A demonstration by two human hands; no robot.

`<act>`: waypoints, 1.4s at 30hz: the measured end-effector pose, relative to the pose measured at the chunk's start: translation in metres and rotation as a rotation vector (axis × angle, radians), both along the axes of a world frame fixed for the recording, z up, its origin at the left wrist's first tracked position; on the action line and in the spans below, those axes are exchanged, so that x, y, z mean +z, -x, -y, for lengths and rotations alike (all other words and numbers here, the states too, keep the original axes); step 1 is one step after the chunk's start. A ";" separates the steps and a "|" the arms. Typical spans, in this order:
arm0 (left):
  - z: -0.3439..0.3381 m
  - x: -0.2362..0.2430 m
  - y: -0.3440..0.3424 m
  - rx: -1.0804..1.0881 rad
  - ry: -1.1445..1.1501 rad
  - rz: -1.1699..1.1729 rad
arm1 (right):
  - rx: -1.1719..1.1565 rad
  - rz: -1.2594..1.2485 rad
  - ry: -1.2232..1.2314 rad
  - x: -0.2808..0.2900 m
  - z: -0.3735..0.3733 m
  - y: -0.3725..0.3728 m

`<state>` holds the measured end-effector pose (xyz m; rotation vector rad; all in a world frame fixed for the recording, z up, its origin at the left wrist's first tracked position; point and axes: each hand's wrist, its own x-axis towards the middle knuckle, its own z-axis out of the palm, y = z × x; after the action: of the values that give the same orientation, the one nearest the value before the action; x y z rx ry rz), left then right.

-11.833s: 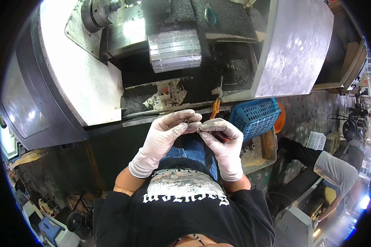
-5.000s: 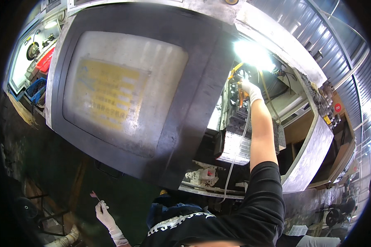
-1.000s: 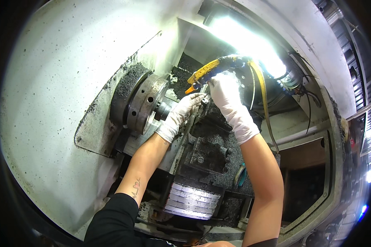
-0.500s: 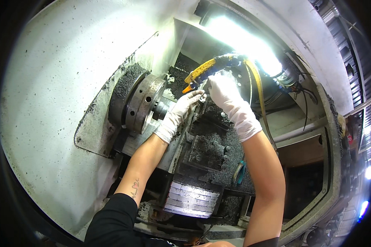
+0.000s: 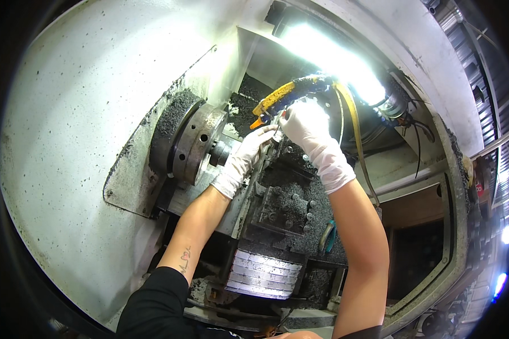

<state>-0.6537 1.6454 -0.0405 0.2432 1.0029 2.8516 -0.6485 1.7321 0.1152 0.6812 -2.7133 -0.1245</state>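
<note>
Inside a lathe, my left hand [image 5: 251, 153] wears a white glove, its fingers bent against a small metal part [image 5: 277, 136] at the far end of the tool block. What exactly the fingertips grip is mostly hidden. My right hand [image 5: 306, 125], gloved too, is closed just above and right of it. A small red-tipped end [image 5: 284, 114] shows by its thumb; the rest of that thing is hidden in the fist. Just beyond both hands arches a yellow and dark coolant hose [image 5: 285, 93] with an orange nozzle [image 5: 257, 122].
The round steel chuck [image 5: 201, 144] stands left of my left hand. Metal chips cover the tool block [image 5: 285, 209], where teal-handled pliers [image 5: 327, 235] lie beside my right forearm. A bright lamp [image 5: 333, 59] glares at the back. A ribbed metal cover [image 5: 264, 273] is nearest me.
My right hand has shifted slightly down and left and has turned, so the red-tipped end now shows. My left hand stays almost where it was.
</note>
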 end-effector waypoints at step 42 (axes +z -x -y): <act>0.003 0.025 -0.001 0.573 0.703 -0.376 | 0.118 -0.145 -0.033 -0.007 -0.001 -0.001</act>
<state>-0.6529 1.6422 -0.0157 0.4898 2.3973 2.6850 -0.6472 1.7332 0.1079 0.8071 -2.5317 -0.1824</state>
